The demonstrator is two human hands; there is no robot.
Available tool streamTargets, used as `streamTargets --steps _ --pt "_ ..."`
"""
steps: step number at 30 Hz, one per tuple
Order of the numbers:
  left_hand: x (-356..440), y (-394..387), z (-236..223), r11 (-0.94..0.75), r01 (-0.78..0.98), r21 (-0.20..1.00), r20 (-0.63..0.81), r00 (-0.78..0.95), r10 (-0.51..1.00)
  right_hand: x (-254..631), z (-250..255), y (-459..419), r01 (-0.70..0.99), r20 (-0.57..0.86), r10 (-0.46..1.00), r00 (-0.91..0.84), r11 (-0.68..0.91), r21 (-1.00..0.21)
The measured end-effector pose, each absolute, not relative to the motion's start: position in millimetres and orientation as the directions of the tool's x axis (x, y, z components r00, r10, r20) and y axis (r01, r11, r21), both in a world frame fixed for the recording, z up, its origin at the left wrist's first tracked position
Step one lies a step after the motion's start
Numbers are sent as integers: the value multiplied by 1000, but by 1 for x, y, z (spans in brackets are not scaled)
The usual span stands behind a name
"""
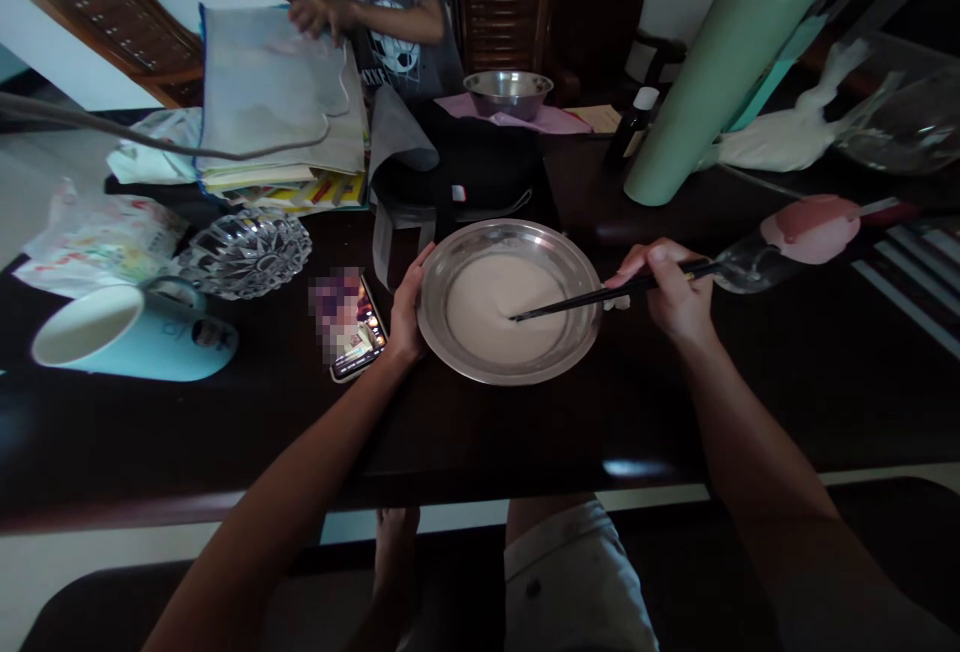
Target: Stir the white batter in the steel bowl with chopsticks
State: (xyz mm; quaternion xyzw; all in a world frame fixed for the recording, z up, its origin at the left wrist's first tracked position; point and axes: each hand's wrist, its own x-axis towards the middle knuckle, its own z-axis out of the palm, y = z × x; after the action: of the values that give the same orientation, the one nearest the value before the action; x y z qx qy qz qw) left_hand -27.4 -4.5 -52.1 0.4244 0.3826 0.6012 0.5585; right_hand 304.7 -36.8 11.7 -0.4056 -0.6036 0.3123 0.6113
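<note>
A round metal bowl [508, 374] stands on the dark table in front of me. Pale, milky batter-like liquid [502, 302] covers its bottom. My left hand [409, 310] grips the bowl's left rim, fingers along the outer side. In my right hand [671, 287] is a pair of dark chopsticks [581, 303], slanting over the bowl's right rim. Their tips dip into the liquid near the middle. A lit phone [352, 327] lies on the table just left of my left hand.
On the left are a light-blue mug [142, 332], a cut-glass dish [247, 250] and a plastic bag [97, 242]. Behind lie a black bag [472, 157] and a second metal bowl [508, 95]. A tall green flask [720, 82] stands right. Across the table, a person's hand [319, 14] rests on a document folder [262, 82].
</note>
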Motion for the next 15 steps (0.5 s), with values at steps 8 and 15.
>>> streamTargets --steps 8,15 --pt "-29 -5 -53 -81 -338 938 96 27 995 303 16 -38 273 506 862 2 487 -830" --pt "-29 -4 -54 -81 -353 932 91 11 996 305 10 -37 131 474 879 -46 476 -870"
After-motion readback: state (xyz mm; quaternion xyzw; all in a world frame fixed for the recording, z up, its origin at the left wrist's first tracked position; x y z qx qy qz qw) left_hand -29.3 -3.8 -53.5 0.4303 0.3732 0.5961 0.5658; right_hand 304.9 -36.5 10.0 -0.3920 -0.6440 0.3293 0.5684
